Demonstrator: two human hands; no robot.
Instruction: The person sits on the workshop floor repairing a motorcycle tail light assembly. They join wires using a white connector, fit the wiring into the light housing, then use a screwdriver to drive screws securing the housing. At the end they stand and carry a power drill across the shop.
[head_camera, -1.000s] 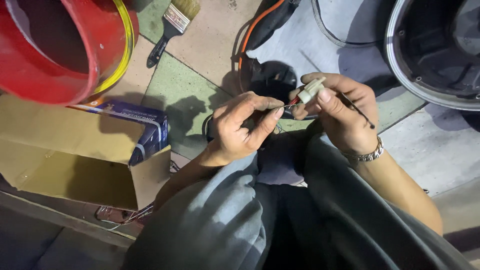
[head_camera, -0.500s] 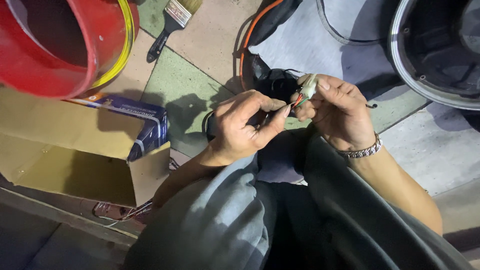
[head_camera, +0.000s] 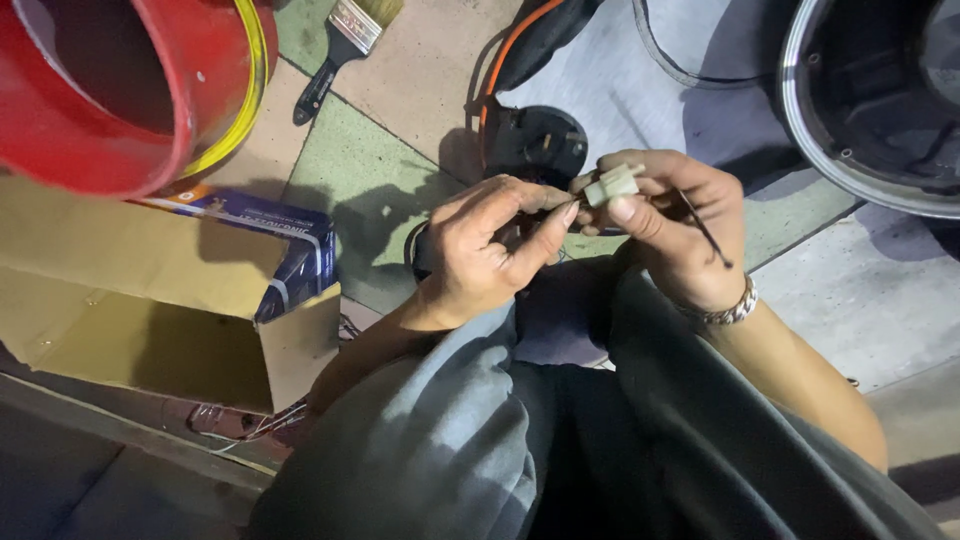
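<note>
Head view: the right hand (head_camera: 675, 225) pinches a small pale plug (head_camera: 612, 185) between thumb and fingers, above the person's lap. Left hand (head_camera: 490, 250) meets it, thumb and forefinger pressed together on thin wires just beside the plug. Nearby lie a cardboard box (head_camera: 150, 310), a paintbrush (head_camera: 345, 45) and a red bucket (head_camera: 130, 85).

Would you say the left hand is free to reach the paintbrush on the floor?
Probably not right away: the left hand is pinching wires at the white connector, though bare floor leads to the paintbrush.
</note>
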